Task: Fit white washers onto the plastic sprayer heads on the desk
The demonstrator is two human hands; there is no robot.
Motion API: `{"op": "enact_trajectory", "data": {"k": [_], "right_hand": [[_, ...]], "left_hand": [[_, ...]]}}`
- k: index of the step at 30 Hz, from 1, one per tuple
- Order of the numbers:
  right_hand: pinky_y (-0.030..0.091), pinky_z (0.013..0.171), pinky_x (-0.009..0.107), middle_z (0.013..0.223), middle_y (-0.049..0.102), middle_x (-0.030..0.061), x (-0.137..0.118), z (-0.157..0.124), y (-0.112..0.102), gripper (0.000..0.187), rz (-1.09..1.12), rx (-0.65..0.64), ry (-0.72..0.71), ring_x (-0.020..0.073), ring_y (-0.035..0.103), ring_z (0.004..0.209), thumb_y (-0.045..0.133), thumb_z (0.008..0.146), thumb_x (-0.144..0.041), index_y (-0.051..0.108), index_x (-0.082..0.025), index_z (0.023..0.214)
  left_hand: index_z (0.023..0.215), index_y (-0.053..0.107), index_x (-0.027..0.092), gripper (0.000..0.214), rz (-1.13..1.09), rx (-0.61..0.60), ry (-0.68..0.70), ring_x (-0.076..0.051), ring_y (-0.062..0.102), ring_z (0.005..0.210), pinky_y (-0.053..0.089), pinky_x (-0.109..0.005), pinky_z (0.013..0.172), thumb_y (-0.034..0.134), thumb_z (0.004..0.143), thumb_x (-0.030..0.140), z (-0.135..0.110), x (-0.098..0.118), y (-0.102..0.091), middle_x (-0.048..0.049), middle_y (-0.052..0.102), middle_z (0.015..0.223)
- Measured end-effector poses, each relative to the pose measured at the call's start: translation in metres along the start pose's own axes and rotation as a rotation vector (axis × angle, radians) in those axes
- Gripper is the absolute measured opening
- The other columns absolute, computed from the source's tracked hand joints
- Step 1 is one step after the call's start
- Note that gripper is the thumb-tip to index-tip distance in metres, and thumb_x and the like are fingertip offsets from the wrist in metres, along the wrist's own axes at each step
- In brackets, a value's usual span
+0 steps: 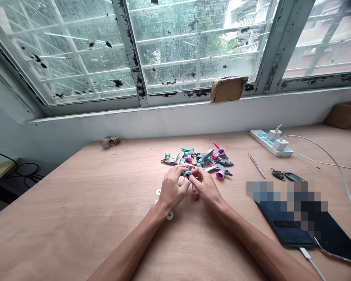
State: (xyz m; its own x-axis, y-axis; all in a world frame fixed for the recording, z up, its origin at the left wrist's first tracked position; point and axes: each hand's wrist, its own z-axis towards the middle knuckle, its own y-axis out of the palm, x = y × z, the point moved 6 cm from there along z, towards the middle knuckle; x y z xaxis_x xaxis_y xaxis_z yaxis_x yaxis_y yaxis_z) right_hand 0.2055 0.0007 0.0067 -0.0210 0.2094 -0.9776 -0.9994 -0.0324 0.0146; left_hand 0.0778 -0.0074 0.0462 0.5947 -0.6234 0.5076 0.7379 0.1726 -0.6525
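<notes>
My left hand (174,186) is closed around a trigger spray head with a teal collar (187,173), its round opening turned toward me. The thumb and fingers of my right hand (205,186) are pinched together at the rim of that collar; anything between them is too small to make out. Just beyond my hands lies a loose pile of grey trigger spray heads (206,157), some with teal collars and some with pink ones (220,174). Beside my left wrist are flat white ring washers (170,215), partly covered by the forearm.
To the right are tweezers (256,165), dark glasses (294,177), a phone (289,232) on a cable and another dark device (339,238). A white power strip (270,144) with plugs stands behind them. Small wooden blocks (110,142) sit at the back left, below the window.
</notes>
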Motion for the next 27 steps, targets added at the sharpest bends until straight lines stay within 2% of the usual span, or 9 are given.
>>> {"op": "enact_trajectory", "data": {"k": [5,12,17,22,27], "right_hand": [[0.040,0.044,0.021,0.059,0.054,-0.0063,-0.003,-0.001,0.004,0.019,0.004,-0.014,-0.022,0.0090,0.049,0.046,0.062,0.086,-0.037,0.057,-0.019,0.083],[0.042,0.045,0.020,0.064,0.056,-0.0035,-0.004,-0.001,0.001,0.021,-0.022,-0.032,-0.012,0.0111,0.052,0.054,0.063,0.086,-0.039,0.058,-0.019,0.081],[0.044,0.047,0.020,0.069,0.060,-0.0016,-0.003,0.001,0.000,0.016,-0.060,-0.044,-0.066,0.0119,0.055,0.058,0.062,0.086,-0.034,0.060,-0.019,0.082],[0.045,0.047,0.023,0.069,0.061,-0.0017,0.002,-0.001,0.005,0.016,-0.063,-0.059,-0.056,0.0124,0.056,0.054,0.059,0.089,-0.036,0.060,-0.020,0.087],[0.047,0.050,0.025,0.075,0.065,0.0000,0.001,-0.003,0.007,0.024,-0.127,-0.112,-0.063,0.0140,0.060,0.057,0.054,0.093,-0.039,0.066,-0.020,0.102]], "left_hand": [[0.107,0.062,0.023,0.024,0.005,0.045,-0.004,-0.022,0.061,0.116,0.048,-0.041,0.103,0.052,0.087,0.013,0.000,0.000,0.001,-0.0043,0.067,0.123],[0.101,0.061,0.023,0.019,-0.054,0.027,-0.012,-0.022,0.062,0.114,0.050,-0.040,0.100,0.055,0.086,0.013,0.002,-0.007,0.002,-0.0038,0.069,0.120],[0.103,0.061,0.023,0.023,-0.037,0.011,-0.033,-0.023,0.061,0.113,0.049,-0.041,0.099,0.055,0.085,0.010,0.004,-0.008,0.005,-0.0040,0.068,0.120],[0.102,0.060,0.022,0.022,0.006,-0.037,-0.074,-0.024,0.060,0.112,0.049,-0.043,0.098,0.055,0.083,0.011,0.004,-0.011,0.007,-0.0049,0.068,0.117],[0.101,0.060,0.022,0.018,0.061,-0.057,-0.051,-0.024,0.060,0.111,0.048,-0.041,0.097,0.054,0.086,0.015,0.005,-0.013,-0.004,-0.0046,0.067,0.117]]}}
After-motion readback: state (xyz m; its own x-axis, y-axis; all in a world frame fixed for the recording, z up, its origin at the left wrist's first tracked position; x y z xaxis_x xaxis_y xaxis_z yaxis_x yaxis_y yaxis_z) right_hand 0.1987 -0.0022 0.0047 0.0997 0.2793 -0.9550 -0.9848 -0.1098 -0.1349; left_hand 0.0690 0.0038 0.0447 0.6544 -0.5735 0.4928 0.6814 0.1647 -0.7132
